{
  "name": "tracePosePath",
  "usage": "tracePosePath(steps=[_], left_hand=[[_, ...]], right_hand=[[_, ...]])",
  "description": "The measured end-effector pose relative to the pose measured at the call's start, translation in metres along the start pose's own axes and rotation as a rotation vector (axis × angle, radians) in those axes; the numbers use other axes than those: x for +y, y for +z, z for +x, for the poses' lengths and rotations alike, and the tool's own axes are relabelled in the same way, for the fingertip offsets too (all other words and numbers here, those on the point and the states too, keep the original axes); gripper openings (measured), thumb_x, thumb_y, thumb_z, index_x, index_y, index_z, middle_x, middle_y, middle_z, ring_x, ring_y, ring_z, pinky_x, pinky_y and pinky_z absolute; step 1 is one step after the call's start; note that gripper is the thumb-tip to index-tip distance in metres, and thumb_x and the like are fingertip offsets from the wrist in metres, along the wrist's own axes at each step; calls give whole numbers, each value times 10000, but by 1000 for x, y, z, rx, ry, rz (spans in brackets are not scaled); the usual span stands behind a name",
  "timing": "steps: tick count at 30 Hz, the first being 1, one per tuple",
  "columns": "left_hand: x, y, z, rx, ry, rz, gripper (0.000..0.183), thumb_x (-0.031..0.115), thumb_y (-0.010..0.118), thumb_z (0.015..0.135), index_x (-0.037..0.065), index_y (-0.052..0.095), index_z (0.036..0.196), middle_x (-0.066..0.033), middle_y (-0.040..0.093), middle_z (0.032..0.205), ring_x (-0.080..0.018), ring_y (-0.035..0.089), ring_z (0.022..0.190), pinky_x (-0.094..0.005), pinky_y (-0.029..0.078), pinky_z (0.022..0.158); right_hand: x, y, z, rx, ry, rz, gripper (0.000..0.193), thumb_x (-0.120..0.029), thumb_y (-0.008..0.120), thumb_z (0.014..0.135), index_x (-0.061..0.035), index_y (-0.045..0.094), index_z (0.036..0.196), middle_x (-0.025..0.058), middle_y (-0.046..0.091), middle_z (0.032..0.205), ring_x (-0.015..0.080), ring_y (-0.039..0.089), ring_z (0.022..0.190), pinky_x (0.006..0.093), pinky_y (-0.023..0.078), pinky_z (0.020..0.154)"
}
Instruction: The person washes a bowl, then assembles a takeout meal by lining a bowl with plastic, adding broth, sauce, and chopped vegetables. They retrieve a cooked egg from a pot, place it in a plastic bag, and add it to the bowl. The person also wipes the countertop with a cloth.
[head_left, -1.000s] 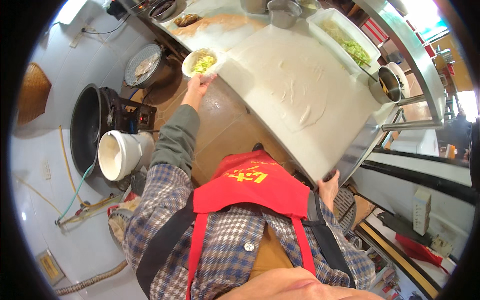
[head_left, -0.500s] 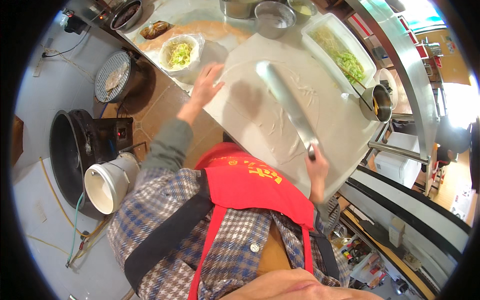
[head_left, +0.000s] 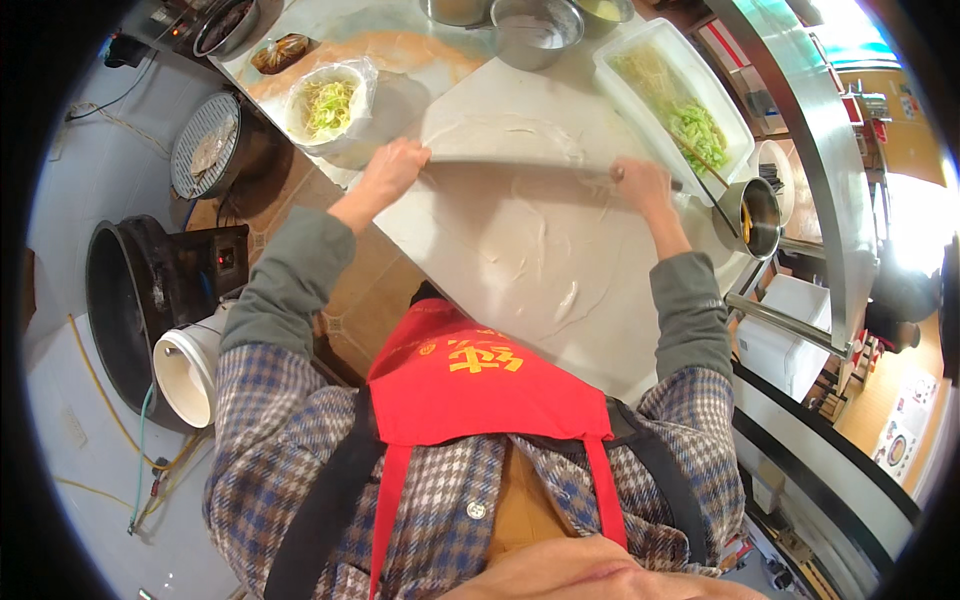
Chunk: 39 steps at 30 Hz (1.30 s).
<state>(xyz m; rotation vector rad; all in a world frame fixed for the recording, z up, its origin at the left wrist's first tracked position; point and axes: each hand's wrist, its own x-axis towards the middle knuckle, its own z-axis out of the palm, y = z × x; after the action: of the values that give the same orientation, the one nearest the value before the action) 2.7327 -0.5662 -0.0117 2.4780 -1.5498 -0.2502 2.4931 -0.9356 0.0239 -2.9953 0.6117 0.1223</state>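
Observation:
A long metal spreading blade (head_left: pixel 520 163) lies crosswise over the pale worktop (head_left: pixel 480 105), seen almost edge-on. My right hand (head_left: pixel 643 187) is closed round its handle end, and my left hand (head_left: pixel 397 168) grips the opposite tip. Beneath and nearer me spreads a thin, wet, whitish sheet (head_left: pixel 520 240) with small ridges and streaks. Whether the blade touches it cannot be told. Just beyond my left hand stands a plastic-lined bowl (head_left: pixel 365 92) of shredded yellow-green vegetables (head_left: pixel 330 107).
Chopped greens (head_left: pixel 697 128) fill part of a white tub (head_left: pixel 742 140) at far right, beside a metal pot (head_left: pixel 768 232) with long sticks. Metal bowls (head_left: pixel 538 35) stand along the back. At left are a dark round vat (head_left: pixel 118 310) and a white bucket (head_left: pixel 187 385).
My left hand has come from open in the air to gripping the blade's far tip. The blade has swung from pointing away to lying crosswise, and my right hand has moved farther from me.

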Motion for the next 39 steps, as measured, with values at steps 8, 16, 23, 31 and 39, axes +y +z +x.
tracePosePath(steps=[8, 16, 23, 31, 39], left_hand=[[47, -1, -28, 2, -26, -104, 84, 67, 508, 812, 61, 584, 777, -114, 615, 827, -334, 601, 828, -445, 496, 697], [90, 8, -63, -90, -8, -3, 63, 66, 525, 809, 47, 585, 802, -112, 597, 857, -314, 593, 864, -426, 505, 687], [116, 13, -95, -14, 44, 13, 71, 56, 526, 809, 58, 595, 822, -94, 606, 891, -310, 597, 876, -432, 527, 709], [145, 18, -137, -83, 92, 29, 60, 21, 533, 783, 43, 583, 810, -99, 591, 876, -308, 580, 896, -427, 526, 699], [169, 20, -170, -102, 132, -11, 49, 38, 543, 787, 42, 577, 823, -89, 577, 877, -295, 579, 893, -404, 537, 681]], right_hand=[[11, -7, -32, -50, -1, -57, 120, -135, 604, 785, -203, 697, 819, 93, 696, 770, 301, 678, 755, 423, 504, 667], [23, 11, -93, 66, -52, 35, 142, -116, 624, 769, -211, 708, 832, 83, 703, 789, 311, 676, 773, 421, 498, 666], [13, 9, -161, 60, 12, 30, 112, -135, 644, 772, -207, 709, 829, 80, 704, 795, 310, 672, 771, 429, 499, 657], [2, 17, -235, 84, 40, 34, 100, -125, 647, 783, -201, 703, 817, 68, 698, 778, 302, 670, 744, 424, 491, 620], [-4, 25, -287, 8, 33, 161, 117, -91, 657, 743, -186, 673, 810, 57, 680, 728, 290, 656, 698, 431, 484, 599]])
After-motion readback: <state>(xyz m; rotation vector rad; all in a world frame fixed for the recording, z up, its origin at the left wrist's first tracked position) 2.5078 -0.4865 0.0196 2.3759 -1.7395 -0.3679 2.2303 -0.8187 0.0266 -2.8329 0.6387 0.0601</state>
